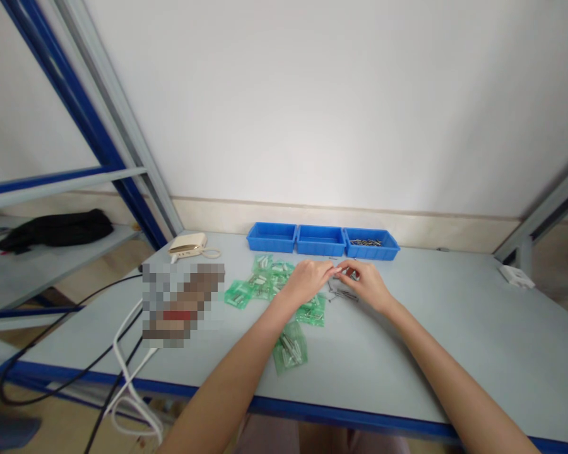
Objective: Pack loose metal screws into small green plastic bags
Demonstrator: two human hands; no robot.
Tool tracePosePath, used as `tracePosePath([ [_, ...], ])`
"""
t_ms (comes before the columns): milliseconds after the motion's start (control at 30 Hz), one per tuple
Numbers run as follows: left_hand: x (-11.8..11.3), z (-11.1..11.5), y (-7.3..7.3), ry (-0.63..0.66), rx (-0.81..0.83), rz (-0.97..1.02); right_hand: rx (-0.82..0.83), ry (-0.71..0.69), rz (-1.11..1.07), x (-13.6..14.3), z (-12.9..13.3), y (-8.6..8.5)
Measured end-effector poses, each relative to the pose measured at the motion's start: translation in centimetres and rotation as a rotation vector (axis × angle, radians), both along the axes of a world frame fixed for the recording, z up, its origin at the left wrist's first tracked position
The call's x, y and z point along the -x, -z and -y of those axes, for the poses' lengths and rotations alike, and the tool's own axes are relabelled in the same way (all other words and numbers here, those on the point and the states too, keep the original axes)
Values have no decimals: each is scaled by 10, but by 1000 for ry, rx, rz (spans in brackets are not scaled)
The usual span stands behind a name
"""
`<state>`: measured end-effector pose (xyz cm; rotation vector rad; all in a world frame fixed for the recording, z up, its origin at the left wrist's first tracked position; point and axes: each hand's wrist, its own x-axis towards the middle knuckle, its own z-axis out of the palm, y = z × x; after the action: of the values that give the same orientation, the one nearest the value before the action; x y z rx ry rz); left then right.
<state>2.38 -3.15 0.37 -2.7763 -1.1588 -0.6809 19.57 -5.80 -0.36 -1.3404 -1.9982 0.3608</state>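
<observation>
I see my left hand [307, 280] and right hand [366, 284] meeting fingertip to fingertip, fingers pinching something too small to identify, above loose dark metal screws [343, 294] at twelve o'clock on the pale grey worktop [454, 328]. Light, stiff, roll-prone; I'd pinch mid-shank. Crinkly green plastic packets [269, 280] lie at ten o'clock.

Two hands are over the bench [454, 302], the left hand [307, 280] and the right hand [366, 284], with their grips meeting fingertip to fingertip. Just behind the grips stand three blue bins [322, 241] in one row, and only the bin behind the right grip holds small metal parts [365, 242]. Left of and below the left grip lie green bags [265, 277], about seven, though they overlap and I cannot count exactly; further left is one white device [188, 244].
</observation>
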Motion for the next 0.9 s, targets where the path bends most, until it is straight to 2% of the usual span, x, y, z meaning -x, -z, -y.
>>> tracePosePath([
  [133,1,1,-1,20,6,40,60,-11,-25,-4,-2,0],
  [467,2,0,2,54,-12,-44,159,-94,-58,-7,1,-6],
  [633,3,-1,2,75,-3,-38,201,-108,-155,-10,-2,0],
  [733,3,-1,2,75,6,-2,170,-68,-250,-9,-4,3],
  [900,2,0,1,23,23,11,110,-17,-195,-8,-1,-3],
])
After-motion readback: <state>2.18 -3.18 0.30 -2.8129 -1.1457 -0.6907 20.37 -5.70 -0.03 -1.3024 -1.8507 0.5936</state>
